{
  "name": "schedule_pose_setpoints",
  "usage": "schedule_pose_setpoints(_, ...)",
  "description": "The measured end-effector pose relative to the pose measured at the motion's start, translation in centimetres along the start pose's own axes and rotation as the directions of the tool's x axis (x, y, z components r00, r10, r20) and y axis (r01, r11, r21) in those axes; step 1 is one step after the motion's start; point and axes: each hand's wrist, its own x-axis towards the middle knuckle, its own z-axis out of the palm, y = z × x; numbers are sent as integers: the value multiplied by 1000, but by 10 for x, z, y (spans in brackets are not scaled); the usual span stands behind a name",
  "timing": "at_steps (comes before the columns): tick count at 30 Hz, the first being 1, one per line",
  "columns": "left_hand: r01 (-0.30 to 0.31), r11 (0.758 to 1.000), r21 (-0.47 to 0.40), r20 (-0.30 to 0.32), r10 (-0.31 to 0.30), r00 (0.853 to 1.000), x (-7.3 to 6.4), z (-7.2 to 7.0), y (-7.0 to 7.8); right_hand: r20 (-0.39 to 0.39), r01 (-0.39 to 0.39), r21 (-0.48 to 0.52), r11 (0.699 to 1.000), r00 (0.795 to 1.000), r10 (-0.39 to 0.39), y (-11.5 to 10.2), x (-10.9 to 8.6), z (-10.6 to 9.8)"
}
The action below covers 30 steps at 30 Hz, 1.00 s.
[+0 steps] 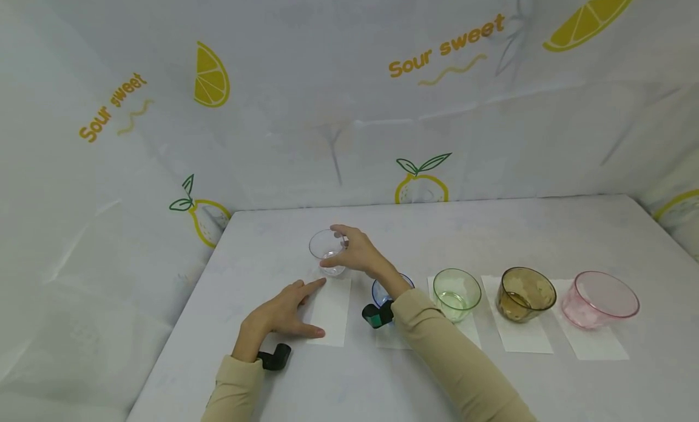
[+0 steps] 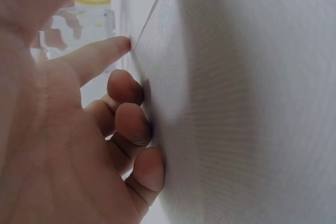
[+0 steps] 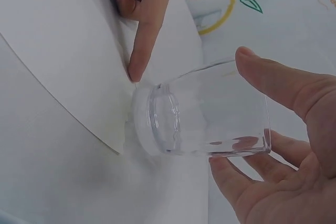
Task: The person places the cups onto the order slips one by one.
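My right hand (image 1: 357,252) grips a clear glass bowl (image 1: 326,251) by its sides near the rim. In the right wrist view, thumb and fingers lie on opposite sides of the bowl (image 3: 197,119), and its thick base is close to the table. A white paper strip (image 1: 330,316) lies just in front of the bowl. My left hand (image 1: 280,313) rests at the strip's left side, index finger and thumb stretched out. The left index fingertip touches down at the strip's far corner, near the bowl's base. In the left wrist view, the other fingers of that hand (image 2: 63,114) are loosely bent against the table.
To the right stand a blue bowl (image 1: 378,296), partly hidden by my right wrist, a green bowl (image 1: 456,294), a brown bowl (image 1: 524,296) and a pink bowl (image 1: 592,303). Paper strips lie under them. A lemon-print sheet (image 1: 306,155) hangs behind the white table (image 1: 262,240).
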Motion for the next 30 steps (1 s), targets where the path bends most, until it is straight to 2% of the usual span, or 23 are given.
schedule_pose_setpoints(14,-15,1000,-2,2,15,1000,0,-1,0,1,3,6,1000,1000,-3,-6,-7,-6)
schedule_pose_setpoints(30,13,1000,-19,-3,-13,1000,0,1,0,23,39,-9,999,999,-39,-15,-28,-12)
